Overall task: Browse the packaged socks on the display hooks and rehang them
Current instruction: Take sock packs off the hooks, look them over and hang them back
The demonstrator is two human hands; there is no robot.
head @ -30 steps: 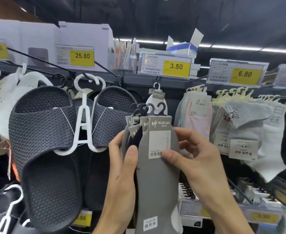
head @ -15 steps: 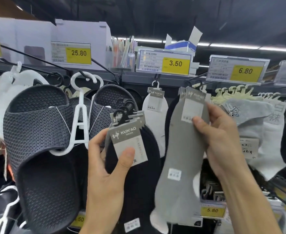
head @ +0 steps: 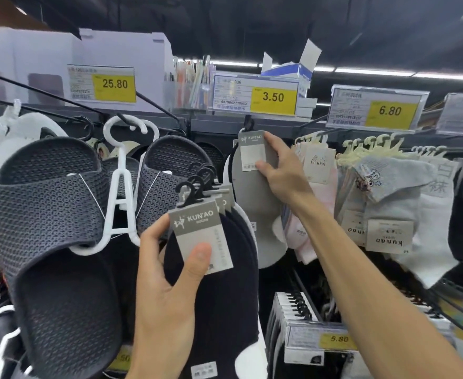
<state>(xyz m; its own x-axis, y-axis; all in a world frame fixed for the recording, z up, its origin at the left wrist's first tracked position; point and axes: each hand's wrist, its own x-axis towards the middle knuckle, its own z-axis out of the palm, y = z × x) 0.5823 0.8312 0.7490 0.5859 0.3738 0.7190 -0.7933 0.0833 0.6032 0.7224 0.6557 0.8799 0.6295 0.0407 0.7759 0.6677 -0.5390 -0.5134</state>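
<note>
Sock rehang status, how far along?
Done: nothing plainly back yet. In hand: right hand pinches the grey pack up at the peg under the 3.50 tag; whether it's hooked on, can't tell. To do: the left hand holds a bunch of dark packs off the peg, all to rehang.

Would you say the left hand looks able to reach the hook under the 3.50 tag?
Probably not: the left hand grips black sock packs, and the right hand holds the grey sock pack at that hook.
</note>
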